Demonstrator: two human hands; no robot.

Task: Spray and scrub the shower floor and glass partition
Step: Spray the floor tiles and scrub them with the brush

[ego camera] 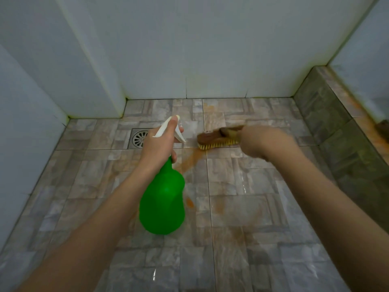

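My left hand [156, 145] grips the neck of a green spray bottle [162, 199] with a white trigger head, its nozzle pointing toward the back wall. My right hand [263, 142], blurred by motion, holds a wooden scrub brush [216, 138] with yellow bristles pressed on the tiled shower floor [242, 186]. Orange-brown stains run across the wet tiles from the brush toward the bottle and nearer to me. No glass partition is in view.
A round metal floor drain [139, 138] sits just left of my left hand. White walls [189, 49] close the back and left. A raised tiled curb [336, 127] with orange staining runs along the right, with a brown object [384, 129] at the edge.
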